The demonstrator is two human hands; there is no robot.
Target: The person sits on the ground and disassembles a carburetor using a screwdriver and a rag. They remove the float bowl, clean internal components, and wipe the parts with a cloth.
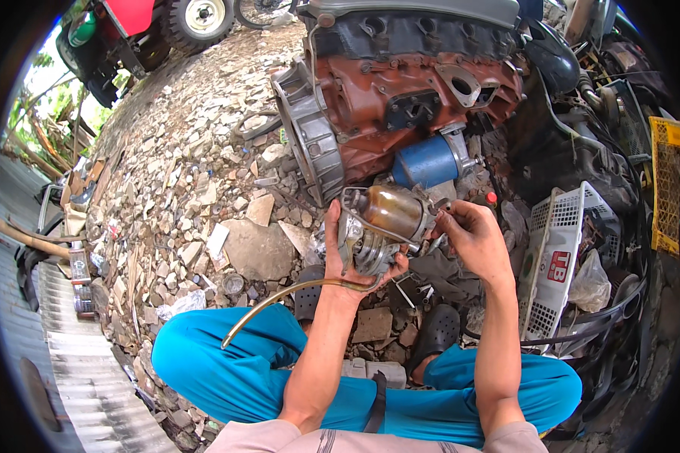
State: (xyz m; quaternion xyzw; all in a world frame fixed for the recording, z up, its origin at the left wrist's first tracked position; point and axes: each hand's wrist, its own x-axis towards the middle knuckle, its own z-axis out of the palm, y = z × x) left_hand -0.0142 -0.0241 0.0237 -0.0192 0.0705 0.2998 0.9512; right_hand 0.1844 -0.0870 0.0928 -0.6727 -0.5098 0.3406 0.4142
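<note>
My left hand (345, 278) holds up a greasy metal engine part with an amber, see-through bowl (394, 211), its fingers wrapped around the metal body from below. From the part's lower side a yellowish hose (279, 296) hangs down to the left, over my wrist and toward my knee. My right hand (468, 235) is closed in a pinch at the part's right end, beside a metal fitting. What lies between those fingertips is too small to make out. Beyond both hands rests a large rust-red engine block (355, 98), with a blue canister filter (427, 161) on its near side.
A white plastic basket (555, 264) stands to my right, a yellow crate (666, 189) beyond it. Broken stones (181, 174) cover the ground. Loose tools (406, 296) lie between my feet. Corrugated sheeting (102, 362) borders the left; a red vehicle's wheel (202, 16) shows behind.
</note>
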